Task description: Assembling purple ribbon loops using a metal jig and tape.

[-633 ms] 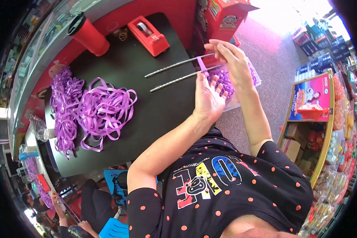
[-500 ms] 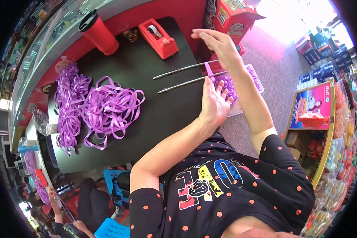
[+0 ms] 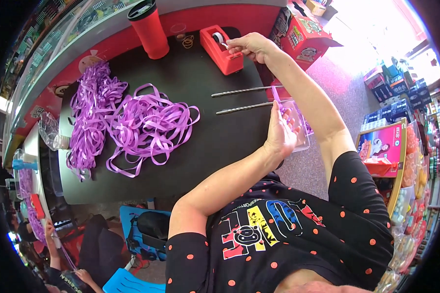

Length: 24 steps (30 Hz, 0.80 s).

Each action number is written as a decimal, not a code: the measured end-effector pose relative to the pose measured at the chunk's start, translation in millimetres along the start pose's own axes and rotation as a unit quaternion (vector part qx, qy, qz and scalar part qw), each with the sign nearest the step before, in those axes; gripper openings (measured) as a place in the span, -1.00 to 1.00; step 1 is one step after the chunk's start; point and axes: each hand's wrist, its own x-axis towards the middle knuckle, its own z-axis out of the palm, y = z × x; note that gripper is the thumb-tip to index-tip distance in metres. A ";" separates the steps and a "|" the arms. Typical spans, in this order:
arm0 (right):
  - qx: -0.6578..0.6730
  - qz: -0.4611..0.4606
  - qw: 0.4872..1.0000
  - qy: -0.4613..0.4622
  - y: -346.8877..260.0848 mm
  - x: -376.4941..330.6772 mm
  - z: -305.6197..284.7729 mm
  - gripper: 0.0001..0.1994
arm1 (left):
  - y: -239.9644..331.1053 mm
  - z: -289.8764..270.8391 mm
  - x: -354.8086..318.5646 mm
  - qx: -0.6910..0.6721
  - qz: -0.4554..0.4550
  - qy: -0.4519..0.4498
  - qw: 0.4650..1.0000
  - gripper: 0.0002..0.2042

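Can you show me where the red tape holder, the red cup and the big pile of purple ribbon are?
red tape holder (image 3: pixel 221 49), head view, on its side wall.
red cup (image 3: pixel 150 30), head view, on its body.
purple ribbon (image 3: pixel 146 124), head view, middle of the pile.

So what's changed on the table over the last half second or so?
The right hand left the clear box and reached out to the red tape dispenser, fingertips now at its tape end. The left hand stayed by the clear box beside the purple ribbon piece there. The two metal rods, the purple ribbon pile and the red cup lie as before.
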 end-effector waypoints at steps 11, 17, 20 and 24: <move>0.052 0.009 0.998 -0.042 -18.6 -8.9 -11.9 -0.83 | 2.3 3.5 -1.7 0.007 -0.001 0.015 1.000 -0.17; 0.039 -0.011 0.998 -0.050 0.8 -35.2 -18.1 -0.84 | 1.8 3.4 -0.7 -0.003 -0.006 0.023 1.000 -0.18; 0.056 -0.020 0.997 -0.054 12.3 -45.6 -18.0 -0.83 | 2.3 3.1 -0.3 -0.003 -0.004 0.017 1.000 -0.19; 0.081 -0.014 0.995 -0.048 22.9 -50.9 -13.0 -0.82 | 2.6 0.3 -0.3 -0.005 -0.004 0.010 1.000 -0.19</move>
